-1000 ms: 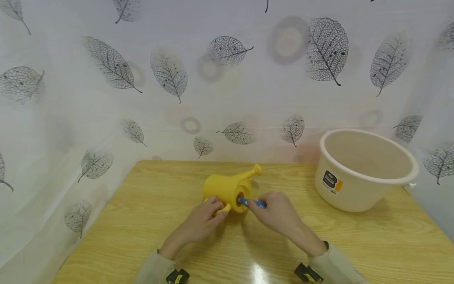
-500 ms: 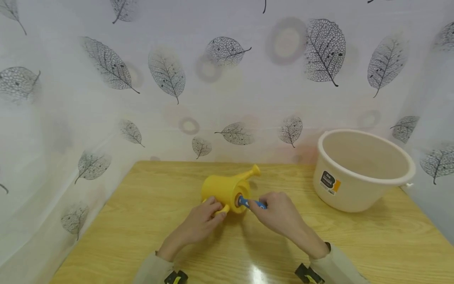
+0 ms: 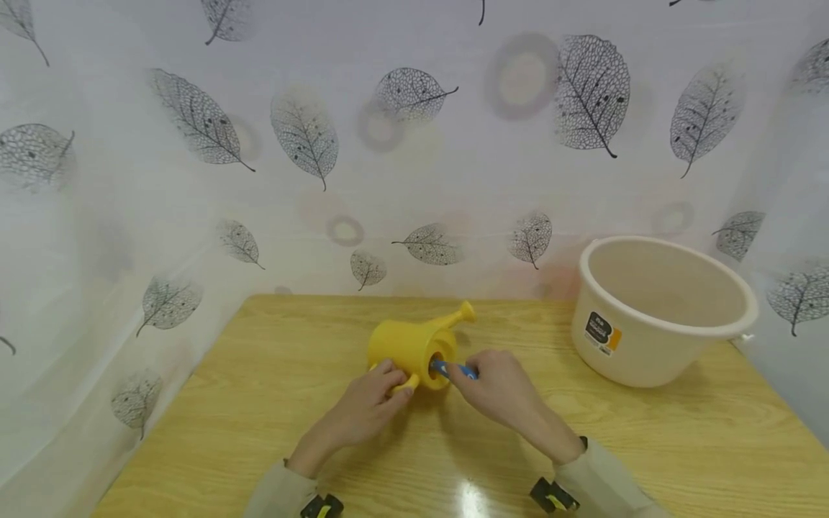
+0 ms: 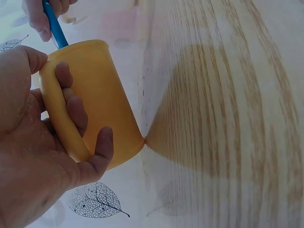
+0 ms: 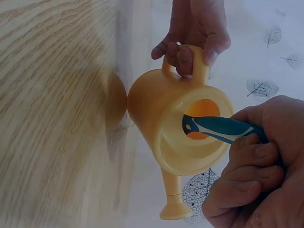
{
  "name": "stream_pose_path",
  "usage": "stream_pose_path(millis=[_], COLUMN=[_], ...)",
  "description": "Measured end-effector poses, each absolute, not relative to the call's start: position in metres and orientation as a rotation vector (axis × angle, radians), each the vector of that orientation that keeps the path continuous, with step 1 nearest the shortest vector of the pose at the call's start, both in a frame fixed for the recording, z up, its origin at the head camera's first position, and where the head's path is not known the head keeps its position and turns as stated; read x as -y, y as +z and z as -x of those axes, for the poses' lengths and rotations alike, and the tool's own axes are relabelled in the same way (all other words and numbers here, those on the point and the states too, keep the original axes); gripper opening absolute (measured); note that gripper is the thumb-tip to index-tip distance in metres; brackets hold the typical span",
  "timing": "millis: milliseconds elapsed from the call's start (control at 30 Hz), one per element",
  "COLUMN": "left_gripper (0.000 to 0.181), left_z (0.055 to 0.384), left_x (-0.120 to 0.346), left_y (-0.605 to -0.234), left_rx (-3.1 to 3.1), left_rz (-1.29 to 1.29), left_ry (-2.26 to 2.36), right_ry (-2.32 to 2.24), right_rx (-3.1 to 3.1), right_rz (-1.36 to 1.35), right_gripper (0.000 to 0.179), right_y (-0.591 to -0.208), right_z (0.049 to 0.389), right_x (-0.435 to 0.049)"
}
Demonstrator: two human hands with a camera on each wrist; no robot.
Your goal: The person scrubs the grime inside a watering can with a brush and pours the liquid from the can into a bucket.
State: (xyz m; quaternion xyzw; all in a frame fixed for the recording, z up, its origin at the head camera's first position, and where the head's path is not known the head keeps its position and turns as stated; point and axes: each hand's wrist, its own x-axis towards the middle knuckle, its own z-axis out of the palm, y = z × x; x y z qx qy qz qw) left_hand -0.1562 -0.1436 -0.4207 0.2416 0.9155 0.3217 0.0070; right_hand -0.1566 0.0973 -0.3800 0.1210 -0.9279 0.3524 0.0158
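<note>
Two beige fabric sleeves, each with a small black wrist unit marked in yellow.

One left hand, fingers hooked through the handle and gripping it.

One right hand, fingers curled around a slim blue tool handle with white markings; the far end of the tool is inside the can and hidden.

One bright yellow plastic watering can, at the middle of the table between the hands. Body: smooth, plain, a cylinder tapering slightly, held on its side. Base edge touches the table; the mouth end is lifted slightly and faces the right hand. Mouth: a broad yellow rim, recessed, with a round opening glowing orange within. Handle: a rounded yellow loop, turned towards the person. Spout: a narrow yellow tube on the far side, ending in a flared head.

One pale yellow wood-grain tabletop, glossy, faintly reflecting the can.

One large cream plastic bucket, upright, well to the right of the can; black, white and orange label on its wall.

One whitish sheet behind, printed with dark skeleton leaves and pale rings.
</note>
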Motion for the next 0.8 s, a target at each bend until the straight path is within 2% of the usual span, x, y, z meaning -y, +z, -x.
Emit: stream_pose_path(millis=[333, 567, 800], left_gripper=[0.021, 0.018, 0.028], left_z=[0.1575, 0.1563, 0.1564], left_x=[0.1425, 0.1452, 0.1466], left_y=[-0.4212, -0.4164, -0.4139], left_rx=[-2.85, -2.798, -2.773], left_rz=[-0.773, -0.768, -0.848], left_ry=[1.03, 1.029, 1.004], right_ry=[1.073, 1.063, 1.04], right_rx=[2.907, 2.908, 2.892], right_rz=[-0.373, -0.365, -0.367], right_gripper=[0.055, 0.055, 0.056], right_y=[-0.3841, -0.3816, -0.3795], right_z=[0.162, 0.1586, 0.1572], right_x=[-0.0963, -0.0987, -0.1012])
